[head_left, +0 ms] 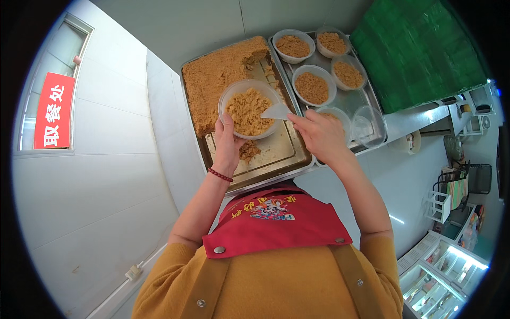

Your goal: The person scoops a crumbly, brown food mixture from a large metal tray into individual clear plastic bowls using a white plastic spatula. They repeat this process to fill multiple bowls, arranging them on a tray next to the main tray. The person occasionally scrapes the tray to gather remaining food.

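Observation:
My left hand grips a round clear plastic bowl by its near left side. Inside lies a yellowish crumbly food. Between the fingers of my right hand is a translucent plastic scraper, its blade over the bowl's right part and against the food. Under the bowl sits a metal baking tray with a thick slab of brown crumb-topped food at its far left. A loose clump of brown crumbs rests on the tray just below the bowl.
On a second metal tray at right stand several filled plastic bowls. A clear empty bowl or lid lies at its near right corner. Beyond rises a large green wrapped block. A white wall flanks the left side.

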`<state>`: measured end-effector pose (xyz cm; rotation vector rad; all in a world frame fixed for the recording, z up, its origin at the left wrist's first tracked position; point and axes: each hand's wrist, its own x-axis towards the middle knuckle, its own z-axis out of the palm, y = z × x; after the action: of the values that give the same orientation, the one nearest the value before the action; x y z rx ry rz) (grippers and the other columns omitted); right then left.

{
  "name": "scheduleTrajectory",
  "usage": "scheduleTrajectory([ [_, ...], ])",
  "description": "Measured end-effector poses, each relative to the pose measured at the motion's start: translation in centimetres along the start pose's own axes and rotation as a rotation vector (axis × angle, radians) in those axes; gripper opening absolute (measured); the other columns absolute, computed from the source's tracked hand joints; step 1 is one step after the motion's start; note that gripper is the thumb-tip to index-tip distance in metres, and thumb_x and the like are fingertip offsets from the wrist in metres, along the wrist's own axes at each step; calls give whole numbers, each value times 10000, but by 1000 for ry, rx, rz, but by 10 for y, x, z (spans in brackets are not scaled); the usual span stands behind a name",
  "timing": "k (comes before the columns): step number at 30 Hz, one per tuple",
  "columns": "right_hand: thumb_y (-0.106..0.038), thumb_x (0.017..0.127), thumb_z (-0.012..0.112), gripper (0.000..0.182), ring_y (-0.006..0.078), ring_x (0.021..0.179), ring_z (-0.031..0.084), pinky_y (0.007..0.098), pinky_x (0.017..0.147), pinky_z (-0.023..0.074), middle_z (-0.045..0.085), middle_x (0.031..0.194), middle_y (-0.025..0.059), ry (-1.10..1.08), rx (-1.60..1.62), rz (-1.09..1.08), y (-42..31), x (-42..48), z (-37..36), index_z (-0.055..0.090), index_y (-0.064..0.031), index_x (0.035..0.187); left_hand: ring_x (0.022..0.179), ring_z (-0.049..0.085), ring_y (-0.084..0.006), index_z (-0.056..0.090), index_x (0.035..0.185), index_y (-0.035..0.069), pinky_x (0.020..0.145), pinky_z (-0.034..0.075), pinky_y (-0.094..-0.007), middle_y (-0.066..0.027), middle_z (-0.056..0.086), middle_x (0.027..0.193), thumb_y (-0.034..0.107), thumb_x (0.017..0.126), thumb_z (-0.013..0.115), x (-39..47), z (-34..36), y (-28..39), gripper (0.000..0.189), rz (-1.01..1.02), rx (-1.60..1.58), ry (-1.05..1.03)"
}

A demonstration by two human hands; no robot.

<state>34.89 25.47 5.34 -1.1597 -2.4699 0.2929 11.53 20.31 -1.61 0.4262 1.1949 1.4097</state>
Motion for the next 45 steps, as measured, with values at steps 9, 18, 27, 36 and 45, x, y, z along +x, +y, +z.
scheduleTrajectory([
  [9, -151, 821, 633, 215, 265, 668, 583, 405, 562, 436, 537, 730, 59, -193, -10, -132, 3, 30, 7, 724, -163, 1016, 1058, 517, -142, 326, 1449, 83, 804, 485, -291, -64, 504, 1212, 437, 956, 549, -1, -19, -3, 646, 138, 212, 181],
  [18, -148, 832, 622, 219, 277, 726, 613, 419, 610, 457, 564, 760, 67, -311, -175, -290, -52, 75, 23, 724, -185, 1023, 1244, 438, -268, 308, 1446, -14, 1040, 360, -356, -157, 431, 1364, 432, 922, 603, 1, -94, 7, 748, 264, 454, 476],
  [27, -105, 799, 621, 256, 269, 697, 600, 401, 591, 457, 543, 750, 74, -107, -33, -261, -74, 73, 65, 710, -174, 1029, 1163, 528, -272, 304, 1415, 34, 875, 502, -449, -146, 442, 1347, 583, 938, 455, -7, -113, 37, 743, 79, 78, 376],
  [36, -64, 766, 596, 273, 237, 741, 594, 379, 640, 440, 536, 772, 67, -161, -215, -388, -85, 82, 51, 700, -137, 1008, 1261, 459, -333, 297, 1431, 56, 925, 487, -493, -158, 408, 1402, 651, 934, 360, -8, -109, 31, 778, -29, -28, 229],
  [45, -128, 795, 609, 158, 254, 753, 627, 393, 662, 469, 581, 774, 76, -137, -186, -329, -75, 84, 34, 686, -98, 929, 1132, 540, -237, 231, 1471, 84, 842, 516, -411, -124, 454, 1329, 539, 947, 490, -4, -113, 24, 741, 114, 215, 466],
])
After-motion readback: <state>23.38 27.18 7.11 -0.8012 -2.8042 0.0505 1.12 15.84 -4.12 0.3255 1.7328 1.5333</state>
